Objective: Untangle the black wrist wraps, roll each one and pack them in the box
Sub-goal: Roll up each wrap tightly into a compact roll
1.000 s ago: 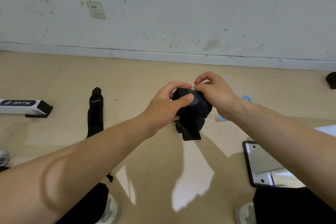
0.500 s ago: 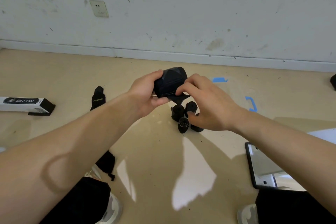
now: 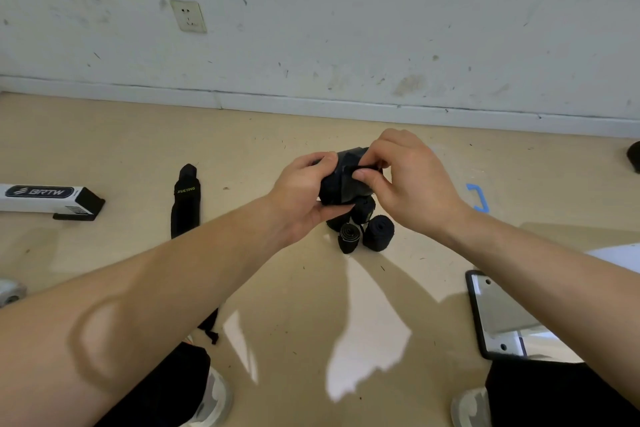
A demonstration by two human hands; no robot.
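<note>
L hand (image 3: 304, 198) grips rolled wrist wrap (image 3: 343, 184) from left, R hand (image 3: 412, 184) pinches its loose end; finished rolls (image 3: 379, 232) below partly hidden

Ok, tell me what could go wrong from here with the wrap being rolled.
1. The right hand pinches only the tail of the held roll; if it slips, the roll could loosen in the left hand.
2. The held roll hangs just over the finished rolls on the floor; a drop might knock them about.
</note>
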